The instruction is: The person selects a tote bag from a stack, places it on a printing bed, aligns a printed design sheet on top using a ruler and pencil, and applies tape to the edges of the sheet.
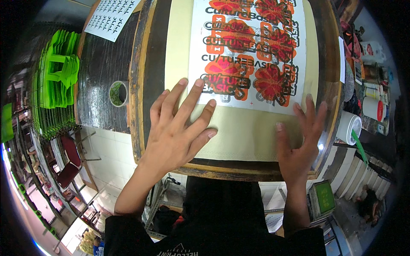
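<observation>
A pale yellow piece of cloth (239, 136), with a stitched line along its near edge, lies flat on a dark wood-edged board (147, 77). On top of it rests a white sheet (226, 103) covered with overlapping red and black prints. My left hand (177, 128) is open, its fingers spread over the cloth's left side and the fingertips reaching the sheet's lower left corner. At the lower right, my right hand (301, 145) is open too, its fingers apart by the cloth's right edge and the sheet's corner. Neither hand holds anything.
To the left, a roll of tape (118, 94) and a printed paper (112, 19) lie on a dark surface. Green bags (60, 72) are stacked on racks beyond it. At right stand a white tub (349, 128) with a green stick and several other containers.
</observation>
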A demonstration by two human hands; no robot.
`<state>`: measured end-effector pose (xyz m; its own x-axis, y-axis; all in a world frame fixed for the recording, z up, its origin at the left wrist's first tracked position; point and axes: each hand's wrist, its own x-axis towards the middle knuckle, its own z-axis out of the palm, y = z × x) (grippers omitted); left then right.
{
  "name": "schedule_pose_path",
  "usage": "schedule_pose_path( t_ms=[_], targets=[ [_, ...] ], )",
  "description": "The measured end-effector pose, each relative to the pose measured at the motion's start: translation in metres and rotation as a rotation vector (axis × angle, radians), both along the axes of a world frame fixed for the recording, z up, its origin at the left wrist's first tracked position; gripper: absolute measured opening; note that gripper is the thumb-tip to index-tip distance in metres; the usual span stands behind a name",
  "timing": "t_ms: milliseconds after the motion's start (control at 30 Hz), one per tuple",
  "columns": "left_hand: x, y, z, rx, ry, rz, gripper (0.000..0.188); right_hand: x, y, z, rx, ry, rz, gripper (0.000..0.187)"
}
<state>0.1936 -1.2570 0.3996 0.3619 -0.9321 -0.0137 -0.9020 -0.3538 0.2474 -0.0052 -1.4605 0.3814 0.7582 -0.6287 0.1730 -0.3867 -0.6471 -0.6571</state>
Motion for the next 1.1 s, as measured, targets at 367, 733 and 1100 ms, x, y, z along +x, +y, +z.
schedule_pose_path(
  t_ms=[367,733,1100],
  targets=[
    [-0.003,0.000,0.002,0.016,0.009,0.024,0.049,0.029,-0.020,-0.003,-0.037,0.025,-0.059,0.113],
    [-0.003,-0.002,0.003,0.066,-0.015,0.019,0.050,0.029,-0.025,-0.005,-0.110,0.091,0.009,0.100],
    [-0.002,-0.002,0.002,0.038,0.043,0.000,0.053,0.029,-0.023,-0.009,-0.088,0.102,-0.023,0.104]
  ],
)
